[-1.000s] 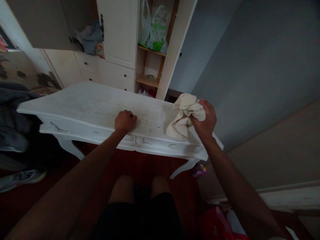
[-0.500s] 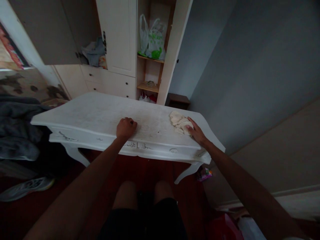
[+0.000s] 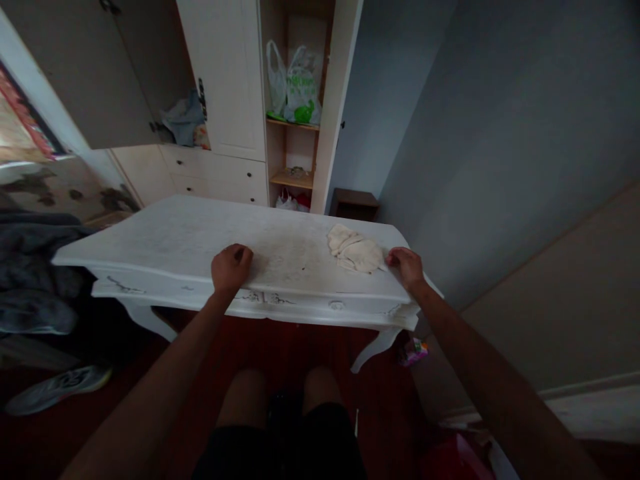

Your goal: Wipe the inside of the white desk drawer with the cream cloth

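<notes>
Right hand (image 3: 403, 263) drawn right of cloth (image 3: 356, 252), fingers curled, perhaps pinching corner; left hand (image 3: 231, 267) loosely fisted

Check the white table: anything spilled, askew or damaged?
Yes: a grayish smudged patch mid-top on the white table, darker than the surface around it, plus a small dark speck near the front edge. Dirt or wear, can't tell. No spill visible.

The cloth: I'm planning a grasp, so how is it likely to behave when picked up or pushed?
The cloth is probably floppy: it lies in soft folds. It should be light, seeming only loose fabric. Pushed, it would likely bunch rather than roll, lying low on the table.
</notes>
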Action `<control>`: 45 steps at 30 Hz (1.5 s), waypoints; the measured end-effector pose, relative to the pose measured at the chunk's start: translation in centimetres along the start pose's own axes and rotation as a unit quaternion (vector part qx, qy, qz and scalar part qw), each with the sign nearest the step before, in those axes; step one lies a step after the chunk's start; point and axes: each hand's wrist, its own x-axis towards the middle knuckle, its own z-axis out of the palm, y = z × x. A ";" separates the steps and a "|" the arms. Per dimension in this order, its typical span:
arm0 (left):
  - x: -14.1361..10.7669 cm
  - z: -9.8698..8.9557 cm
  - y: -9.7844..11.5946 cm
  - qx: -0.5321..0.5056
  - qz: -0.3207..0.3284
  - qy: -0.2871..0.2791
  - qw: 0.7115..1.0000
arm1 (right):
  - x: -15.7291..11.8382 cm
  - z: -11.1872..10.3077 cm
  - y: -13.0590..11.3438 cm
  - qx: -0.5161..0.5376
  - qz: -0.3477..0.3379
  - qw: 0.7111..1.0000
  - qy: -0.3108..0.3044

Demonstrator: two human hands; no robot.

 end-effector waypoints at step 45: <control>-31.5 4.1 8.1 -0.473 -0.576 -0.360 0.562 | 0.2 0.4 0.2 -0.077 -0.016 0.995 0.053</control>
